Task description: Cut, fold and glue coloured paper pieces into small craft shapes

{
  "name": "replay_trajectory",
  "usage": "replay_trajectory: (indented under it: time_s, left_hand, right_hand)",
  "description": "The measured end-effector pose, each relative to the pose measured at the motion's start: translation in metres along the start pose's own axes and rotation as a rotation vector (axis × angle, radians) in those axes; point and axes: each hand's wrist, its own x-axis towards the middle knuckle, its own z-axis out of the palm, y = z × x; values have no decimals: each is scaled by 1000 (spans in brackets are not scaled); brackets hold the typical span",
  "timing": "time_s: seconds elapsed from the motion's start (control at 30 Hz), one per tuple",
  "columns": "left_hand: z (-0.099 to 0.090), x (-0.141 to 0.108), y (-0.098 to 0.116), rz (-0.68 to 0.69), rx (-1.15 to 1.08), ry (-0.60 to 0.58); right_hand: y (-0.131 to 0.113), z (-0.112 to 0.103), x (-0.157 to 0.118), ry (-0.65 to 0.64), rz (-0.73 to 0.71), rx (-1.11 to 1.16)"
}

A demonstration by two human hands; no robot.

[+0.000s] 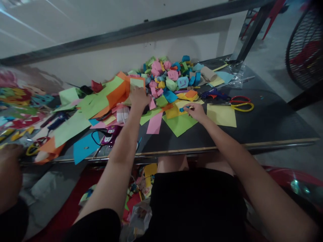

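My right hand (pixel 197 112) pinches a small blue folded paper piece (pixel 184 109) between thumb and fingers, over yellow and green sheets. My left hand (pixel 139 98) reaches to the orange (pixel 116 95) and pale green papers, fingers stretched out over a pale green piece (pixel 137 81); its fingertips are partly hidden. Beyond the hands lies a heap of small folded paper shapes (pixel 174 74) in pink, blue and green, some with drawn faces. A bright green sheet (pixel 178 126) and a pink strip (pixel 154 123) lie between my hands.
Scissors with red and yellow handles (pixel 242 103) lie at right beside a pale yellow sheet (pixel 221 115) and a dark blue glue gun (pixel 214 94). A purple device (pixel 111 135) stands near the front edge. Another person's hand (pixel 10 158) is at far left. A fan (pixel 306 50) stands right.
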Motion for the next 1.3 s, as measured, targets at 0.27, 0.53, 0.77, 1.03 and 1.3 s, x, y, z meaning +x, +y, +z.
replay_trajectory:
  time_s: [0.27,0.53,0.77,1.03,1.3]
  left_hand:
    - [89,-56,75,704,-650,-34]
    - [118,-57,63,569,-824,14]
    - [125,-49,66,581,-852,10]
    - [121,-51,64,594,-872,-25]
    - [126,-52,63,538,-918,79]
  right_hand:
    - [-5,-7,-3,167,-48,0]
    - [0,-1,-2,126,-62,-53]
    - [1,-3,-1,135,-112,24]
    - [-1,-4,-4,158,-125,-2]
    - [-7,-2,-9,229,-255,-112]
